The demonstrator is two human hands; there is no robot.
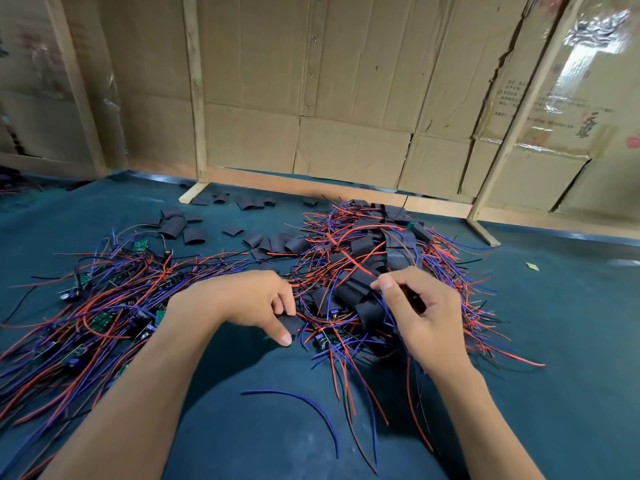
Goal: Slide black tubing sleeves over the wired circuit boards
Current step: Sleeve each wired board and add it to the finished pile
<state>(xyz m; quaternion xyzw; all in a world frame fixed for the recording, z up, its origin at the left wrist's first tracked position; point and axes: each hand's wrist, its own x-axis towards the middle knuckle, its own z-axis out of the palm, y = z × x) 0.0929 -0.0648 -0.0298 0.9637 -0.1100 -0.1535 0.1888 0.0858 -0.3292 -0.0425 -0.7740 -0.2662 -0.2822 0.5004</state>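
Both arms reach out: left hand (pixel 252 303) pinches a black sleeve (pixel 290 324), right hand (pixel 420 313) grips wires (pixel 398 327). Next, probably feed the board in.

The table cover (pixel 571 323) is dark teal. The wires (pixel 114 306) are red, blue and black. The tubing sleeves (pixel 194 235) are matte black. The circuit boards (pixel 102 320) are green. The cardboard wall (pixel 311 81) is plain brown.
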